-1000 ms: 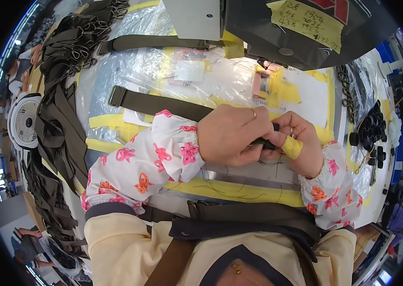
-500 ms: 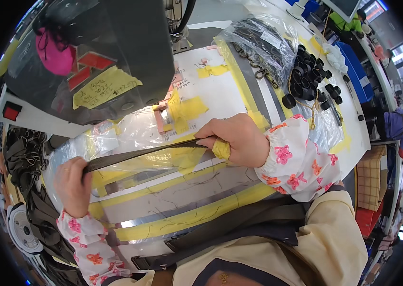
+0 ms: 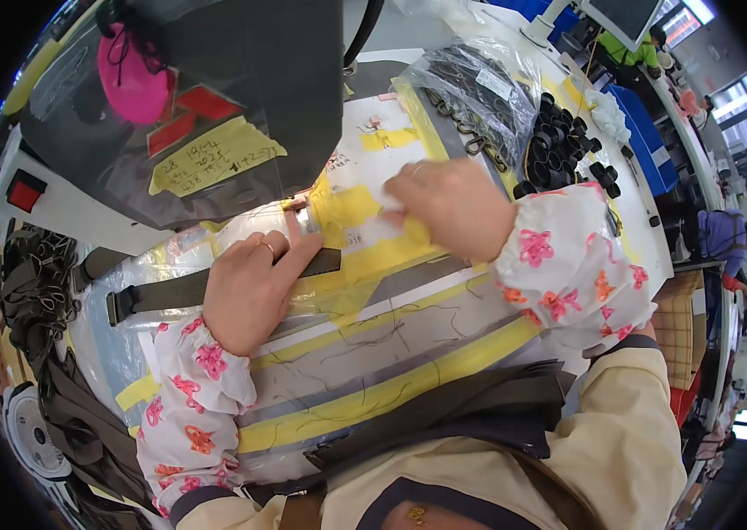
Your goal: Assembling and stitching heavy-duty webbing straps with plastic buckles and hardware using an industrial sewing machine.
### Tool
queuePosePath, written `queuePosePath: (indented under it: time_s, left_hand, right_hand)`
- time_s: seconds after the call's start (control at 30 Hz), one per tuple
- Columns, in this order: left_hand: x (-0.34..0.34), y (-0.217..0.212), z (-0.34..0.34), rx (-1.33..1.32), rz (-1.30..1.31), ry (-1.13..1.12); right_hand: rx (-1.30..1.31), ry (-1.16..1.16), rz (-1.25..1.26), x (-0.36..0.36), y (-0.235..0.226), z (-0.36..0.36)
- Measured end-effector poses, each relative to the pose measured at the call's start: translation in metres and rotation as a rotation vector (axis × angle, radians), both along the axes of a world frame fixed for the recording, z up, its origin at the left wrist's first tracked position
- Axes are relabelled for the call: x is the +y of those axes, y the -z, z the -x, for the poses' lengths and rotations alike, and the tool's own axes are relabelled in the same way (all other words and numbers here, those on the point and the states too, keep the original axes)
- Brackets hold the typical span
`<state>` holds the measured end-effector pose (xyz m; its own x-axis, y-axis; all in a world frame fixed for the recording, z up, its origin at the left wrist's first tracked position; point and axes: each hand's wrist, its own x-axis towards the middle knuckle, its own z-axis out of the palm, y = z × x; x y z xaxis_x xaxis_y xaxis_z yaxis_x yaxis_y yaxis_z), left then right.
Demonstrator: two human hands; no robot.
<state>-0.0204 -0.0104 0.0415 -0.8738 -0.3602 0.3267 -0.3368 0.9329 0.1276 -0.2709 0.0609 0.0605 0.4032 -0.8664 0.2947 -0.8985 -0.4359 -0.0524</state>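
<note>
A dark olive webbing strap (image 3: 170, 288) lies across the taped worktable (image 3: 373, 371), running left from under the black sewing machine head (image 3: 241, 79). My left hand (image 3: 254, 287) lies flat on the strap, index finger stretched toward the strap's end (image 3: 325, 262) near the needle area. My right hand (image 3: 444, 208) rests palm down on the white and yellow taped plate (image 3: 356, 208) to the right of the needle, fingers together, with nothing visibly held. Both forearms wear white sleeve covers with pink flowers.
A clear bag of dark metal hardware (image 3: 479, 88) and a heap of black plastic rings (image 3: 563, 141) sit at the upper right. Finished dark straps with buckles (image 3: 46, 309) pile up at the left. A pink object (image 3: 130, 84) hangs on the machine. Another person (image 3: 727, 234) is at the far right.
The strap has been laid flat on the table under the machine. My left hand moved right along it toward the needle; my right hand let go of the end and rests flat on the plate.
</note>
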Motion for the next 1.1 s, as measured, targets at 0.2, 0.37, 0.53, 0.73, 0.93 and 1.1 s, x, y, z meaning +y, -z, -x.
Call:
queuePosePath:
  time_s: [0.2, 0.37, 0.53, 0.73, 0.93, 1.1]
  left_hand:
    - [0.006, 0.0, -0.004, 0.243, -0.518, 0.093]
    - [0.002, 0.0, -0.019, 0.283, -0.921, 0.062]
    - [0.0, -0.006, -0.017, 0.223, -1.029, -0.031]
    - [0.003, 0.0, -0.011, 0.448, -0.922, -0.125]
    - [0.012, 0.001, -0.001, 0.33, -0.761, -0.194]
    - [0.021, -0.001, 0.004, 0.31, -0.787, -0.25]
  right_hand:
    - [0.678, 0.484, -0.136, -0.015, 0.014, 0.083]
    - [0.629, 0.373, -0.258, -0.023, -0.004, 0.09]
    - [-0.041, 0.369, -0.066, -0.001, -0.033, 0.057]
    - [-0.829, 0.016, -0.39, 0.011, -0.007, -0.041]
    - [-0.738, -0.021, -0.238, 0.006, 0.014, -0.065]
    - [-0.481, -0.177, -0.051, 0.011, 0.029, -0.08]
